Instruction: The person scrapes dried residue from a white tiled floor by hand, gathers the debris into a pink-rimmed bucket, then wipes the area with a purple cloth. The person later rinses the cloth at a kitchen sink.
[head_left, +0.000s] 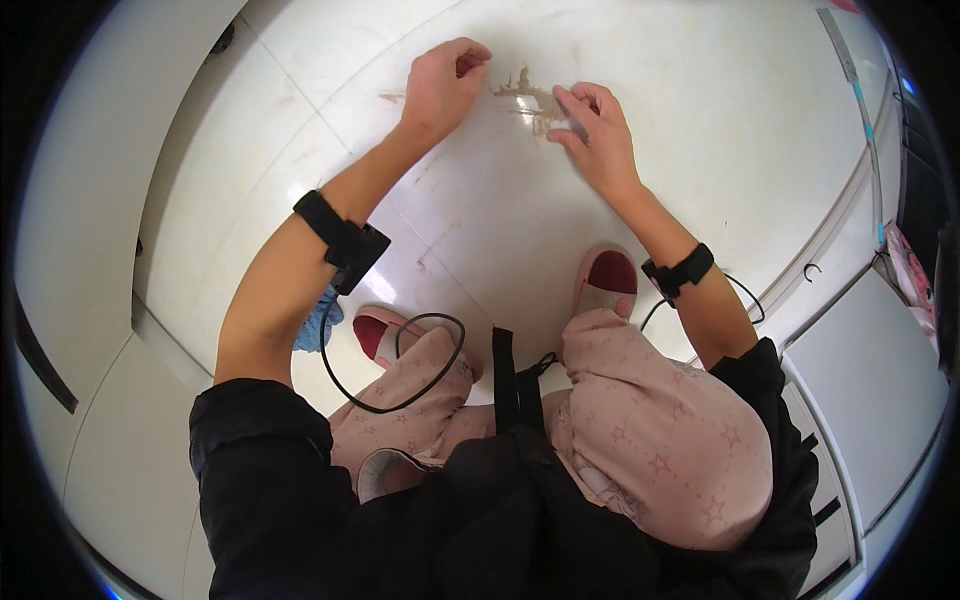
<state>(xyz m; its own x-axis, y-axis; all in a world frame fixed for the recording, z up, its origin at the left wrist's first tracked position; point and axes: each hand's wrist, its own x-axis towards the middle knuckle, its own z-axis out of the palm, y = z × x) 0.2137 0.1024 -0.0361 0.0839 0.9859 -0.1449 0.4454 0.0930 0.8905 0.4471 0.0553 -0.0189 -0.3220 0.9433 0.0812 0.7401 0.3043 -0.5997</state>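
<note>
My left hand (446, 86) is above the white tiled floor (697, 150), with its fingers curled and the thumb close to them. Nothing shows in its grasp, but the inside of the curl is partly hidden. Facing it from the right is my right hand (602, 139), its thumb and index finger apart and bent, with no object visible between them. Between the hands, an irregular brown mark (525, 94) spreads over the glossy tile around a bright glare. The right fingertips lie over its right edge in this view; whether they touch the floor cannot be told.
A crumpled blue cloth (319, 322) lies beside my left slipper (375, 334). A black cable (324, 360) loops from the left arm's strap across my leg. White cabinet panels (97, 247) flank the left. A pole (870, 135) and a white drawer unit (870, 390) are on the right.
</note>
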